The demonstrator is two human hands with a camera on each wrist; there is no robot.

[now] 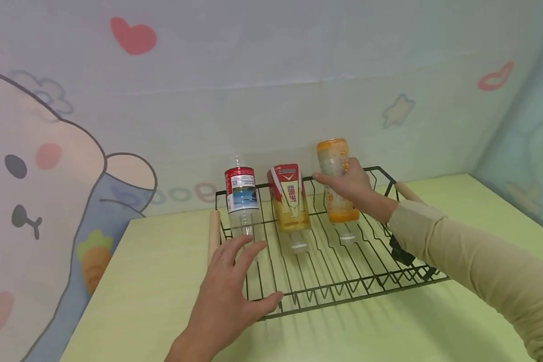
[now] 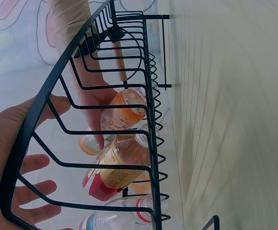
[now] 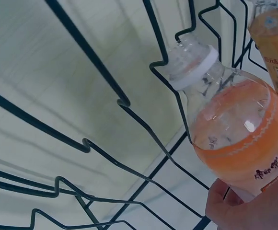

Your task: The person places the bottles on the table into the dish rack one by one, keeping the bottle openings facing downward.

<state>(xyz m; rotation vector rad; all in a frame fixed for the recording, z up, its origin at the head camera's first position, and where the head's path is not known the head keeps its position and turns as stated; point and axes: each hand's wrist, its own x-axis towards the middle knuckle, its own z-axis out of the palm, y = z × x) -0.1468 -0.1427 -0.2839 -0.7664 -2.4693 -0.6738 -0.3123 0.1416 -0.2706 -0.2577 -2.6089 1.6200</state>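
My right hand (image 1: 350, 183) grips an orange-labelled clear bottle (image 1: 340, 208) around its body. That bottle leans neck-down in a black wire dish rack (image 1: 317, 296), its neck among the wires in the right wrist view. To its left a bottle with a red and yellow label (image 1: 291, 201) leans neck-down against the rack's back. Farther left stands a clear bottle with a red and blue label (image 1: 243, 188), tilted the same way. My left hand (image 1: 228, 289) is by the rack's front left corner, fingers spread and holding nothing.
Wooden handles flank the rack, one at the left (image 1: 214, 234) and one at the right (image 1: 409, 192). A black piece (image 1: 401, 251) sits on the rack's right side under my right sleeve. Behind the pale green table (image 1: 163, 281) hangs a cartoon-printed cloth (image 1: 253, 100).
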